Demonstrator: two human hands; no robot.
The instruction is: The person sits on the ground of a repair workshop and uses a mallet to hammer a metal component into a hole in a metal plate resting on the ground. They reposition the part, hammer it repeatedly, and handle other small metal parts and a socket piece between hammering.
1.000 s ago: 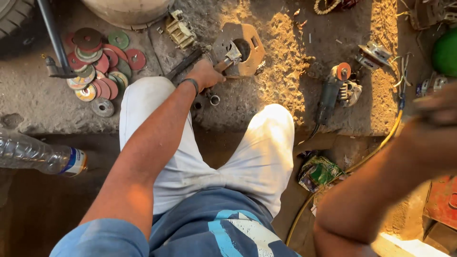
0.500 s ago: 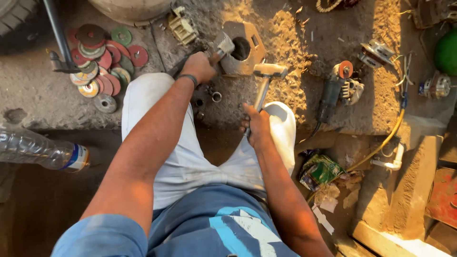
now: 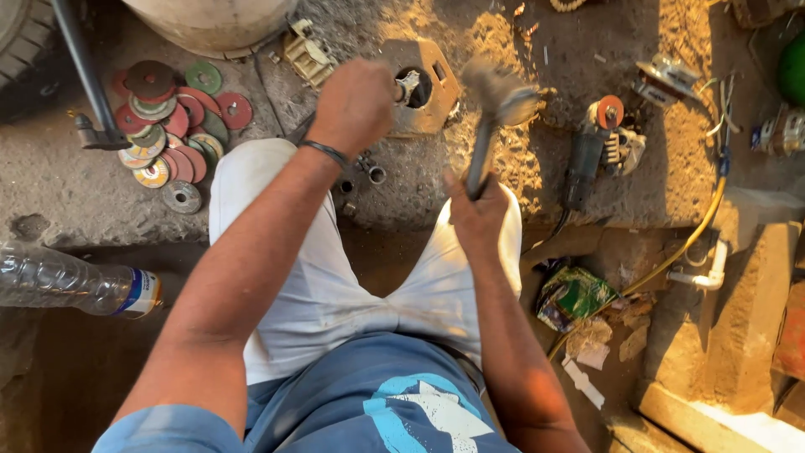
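The right hand (image 3: 480,214) grips the handle of a hammer (image 3: 495,109); the fingers are wrapped tight around the lower end of the handle. The hammer head is raised and motion-blurred, positioned just right of a hexagonal metal plate (image 3: 436,84) that lies on the dusty ground. The plate has a round central hole.

The left hand (image 3: 356,105) is closed in a fist, fingers pressed together around a metal tool whose shiny tip (image 3: 408,84) stands in the hole of the plate. The part of the tool inside the fist is hidden. A dark band sits on the left wrist.

Two small metal rings (image 3: 376,174) lie on the ground between the knees, near the left wrist. A pile of red, green and grey abrasive discs (image 3: 172,126) lies to the left, well apart from both hands. An angle grinder (image 3: 587,155) rests to the right of the hammer. A clear plastic bottle (image 3: 75,285) lies at the far left.
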